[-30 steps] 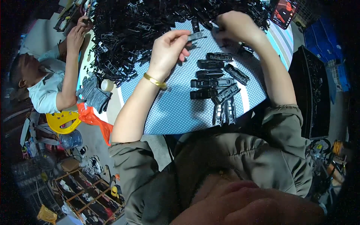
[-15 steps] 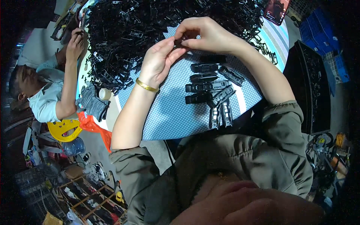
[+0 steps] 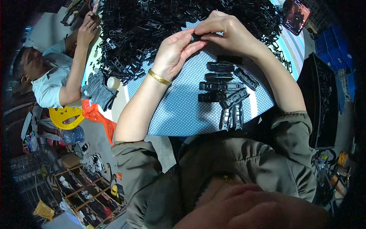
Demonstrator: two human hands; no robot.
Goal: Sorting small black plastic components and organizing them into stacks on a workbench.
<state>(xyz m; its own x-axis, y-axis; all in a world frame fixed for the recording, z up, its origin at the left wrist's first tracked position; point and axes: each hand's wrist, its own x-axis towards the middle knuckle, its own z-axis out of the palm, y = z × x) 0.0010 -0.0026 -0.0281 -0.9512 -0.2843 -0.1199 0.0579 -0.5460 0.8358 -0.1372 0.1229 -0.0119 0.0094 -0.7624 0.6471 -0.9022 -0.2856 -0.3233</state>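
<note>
Over the far part of the table, my left hand (image 3: 173, 49) and my right hand (image 3: 231, 35) meet fingertip to fingertip. Both pinch a small black plastic part (image 3: 195, 37), mostly covered by the fingers. Close to me, on the blue patterned tablecloth (image 3: 171, 118), lie several elongated black plastic pieces (image 3: 225, 87) grouped in rows, some overlapping, two pointing toward me. Beyond the hands spreads a large heap of loose black plastic parts (image 3: 152, 23).
Left, a co-worker's hand (image 3: 87, 30) is at the table's edge, near grey gloves (image 3: 98, 91) and a tape roll (image 3: 113, 83). A lit phone (image 3: 297, 18) sits far right. A tall black container (image 3: 319, 95) and blue crates (image 3: 335, 45) stand right.
The view has shifted slightly, so most things sit a little further right. My hands still hold the small part together, with the fingers slightly repositioned around it.
</note>
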